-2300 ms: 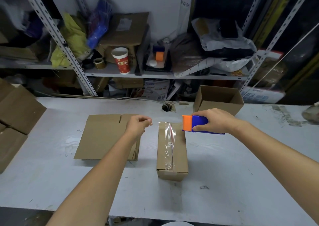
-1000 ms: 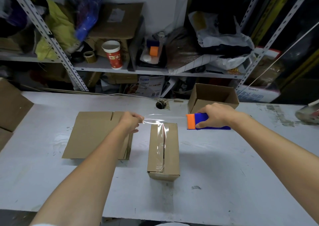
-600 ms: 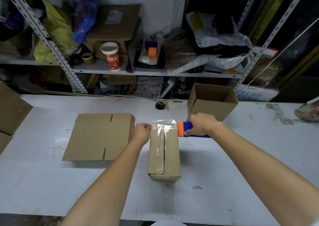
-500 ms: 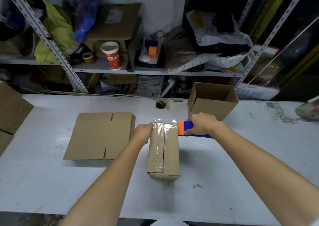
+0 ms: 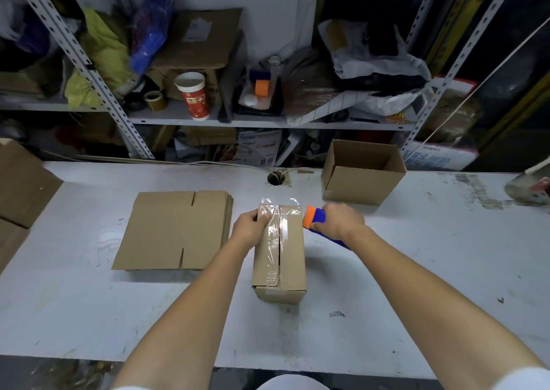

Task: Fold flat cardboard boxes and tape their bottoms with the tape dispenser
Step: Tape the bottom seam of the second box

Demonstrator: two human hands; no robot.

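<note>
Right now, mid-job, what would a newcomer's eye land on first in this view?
The small box at the centre of the table, clear tape shining along its top seam, with the left hand gripping its far left corner. Just right of it, the right hand holds the bright orange and blue tape dispenser. A stack of flat cardboard lies to the left.

dim overhead light, warped blurry edges

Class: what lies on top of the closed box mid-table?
Clear tape along the box seam and across its far end, where the left hand grips. The inside is covered.
</note>
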